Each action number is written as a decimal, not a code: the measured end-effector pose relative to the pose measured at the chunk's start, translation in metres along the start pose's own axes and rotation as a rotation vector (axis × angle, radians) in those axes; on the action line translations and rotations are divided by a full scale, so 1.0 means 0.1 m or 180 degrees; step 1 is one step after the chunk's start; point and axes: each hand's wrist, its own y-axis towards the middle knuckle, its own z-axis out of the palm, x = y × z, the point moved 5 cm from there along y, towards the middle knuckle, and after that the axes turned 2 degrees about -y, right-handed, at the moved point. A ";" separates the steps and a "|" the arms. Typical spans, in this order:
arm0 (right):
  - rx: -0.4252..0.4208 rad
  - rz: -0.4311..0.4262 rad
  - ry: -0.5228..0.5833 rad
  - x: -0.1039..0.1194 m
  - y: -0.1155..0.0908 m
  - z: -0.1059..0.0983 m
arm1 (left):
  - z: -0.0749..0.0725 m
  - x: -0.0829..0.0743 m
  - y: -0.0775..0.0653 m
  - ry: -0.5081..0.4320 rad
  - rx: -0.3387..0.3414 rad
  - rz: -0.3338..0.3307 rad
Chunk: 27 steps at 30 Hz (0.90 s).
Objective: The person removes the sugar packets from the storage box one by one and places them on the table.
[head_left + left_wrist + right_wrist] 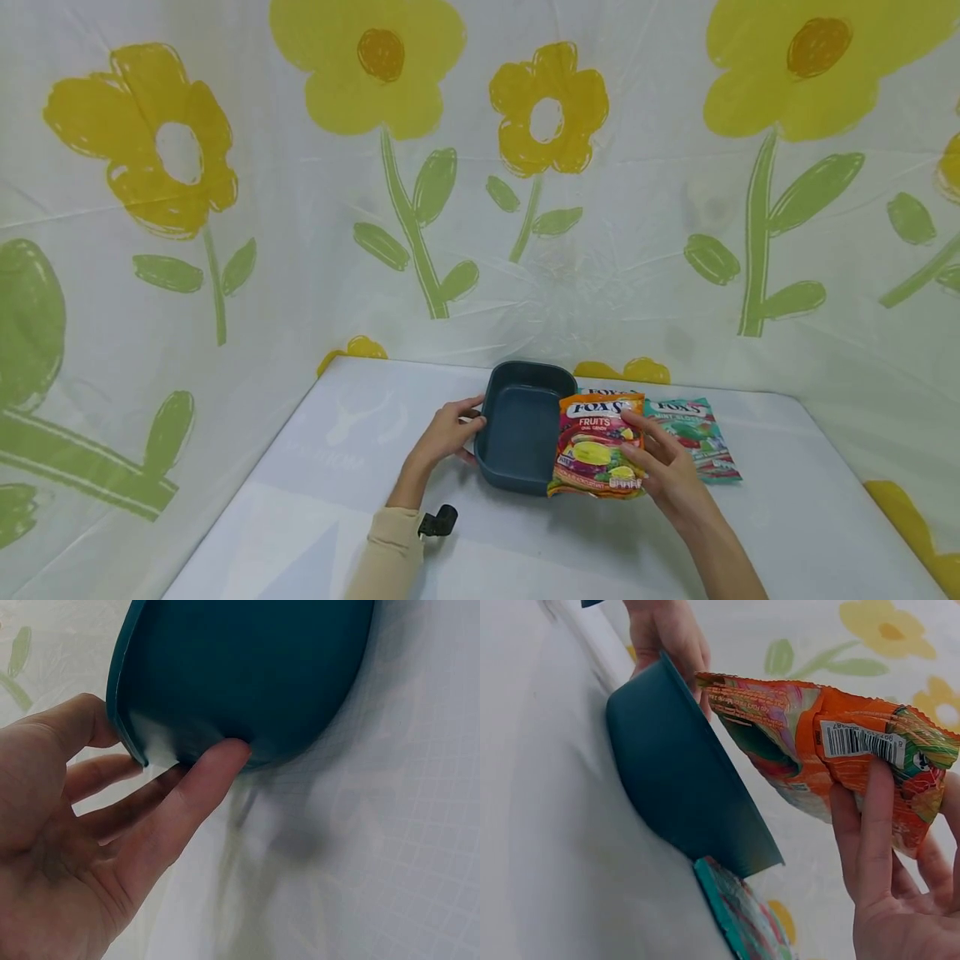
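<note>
A dark teal plastic bin [521, 433] with rounded corners stands near the middle of the table, bare inside where it shows. My left hand [447, 433] holds its left side, some fingers at the rim and another against the outer wall [247, 682]. In my right hand [670, 471] is an orange bag of Fox's fruit candy [596, 450], pinched by its right side and raised beside the bin. It overlaps the bin's right edge in the head view. In the right wrist view the bag's barcode side [862, 742] faces the camera, fingers pressed against it.
A green Fox's candy bag [697, 437] lies on the white table [337, 467] right of the bin. Another Fox's bag [611, 391] shows partly behind the orange one. A flowered curtain [600, 292] hangs at the back and sides. A black device [441, 521] is on my left wrist.
</note>
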 end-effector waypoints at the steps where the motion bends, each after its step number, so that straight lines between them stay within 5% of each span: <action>1: -0.0010 0.0017 -0.0008 -0.01 -0.01 -0.02 | 0.00 -0.01 0.00 -0.0008 -0.0003 -0.0002; 27: -0.0151 0.0218 -0.0115 -0.26 -0.27 -0.34 | 0.00 -0.02 -0.01 -0.0054 0.0008 -0.0061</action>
